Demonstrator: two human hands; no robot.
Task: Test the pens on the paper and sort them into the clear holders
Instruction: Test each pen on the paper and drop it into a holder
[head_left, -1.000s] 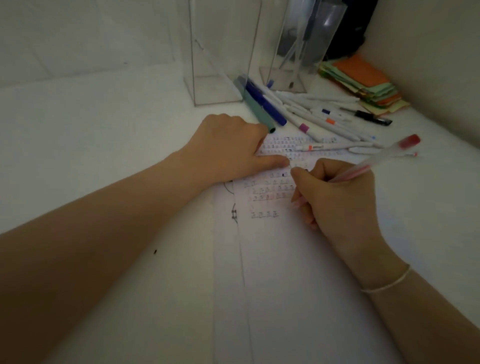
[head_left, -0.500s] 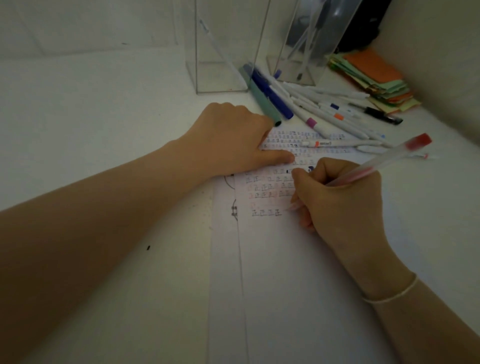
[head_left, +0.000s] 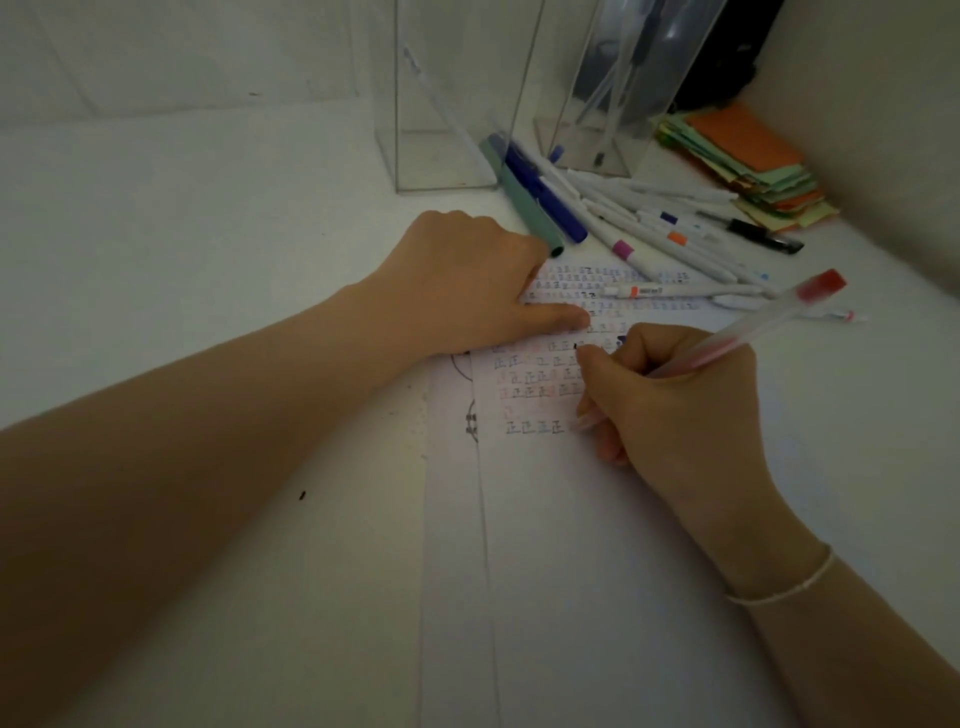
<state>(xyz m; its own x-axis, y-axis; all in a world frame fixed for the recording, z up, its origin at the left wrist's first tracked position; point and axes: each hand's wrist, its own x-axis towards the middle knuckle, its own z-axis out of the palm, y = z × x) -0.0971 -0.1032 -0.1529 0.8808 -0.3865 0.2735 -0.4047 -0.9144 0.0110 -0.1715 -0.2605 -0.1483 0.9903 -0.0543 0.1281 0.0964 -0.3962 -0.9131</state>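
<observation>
Red pen (head_left: 769, 325) in curled right hand (head_left: 670, 400) — left hand (head_left: 467, 280) flat on paper (head_left: 597, 571)

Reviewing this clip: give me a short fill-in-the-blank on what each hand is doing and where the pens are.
1. The right hand grips a clear pen with a ____ cap.
2. The left hand rests on the ____, holding it flat.
3. The loose pens lie in front of the two clear ____.
4. The stack of coloured notes sits to the ____ of the loose pens.

Missing words: red; paper; holders; right
</observation>
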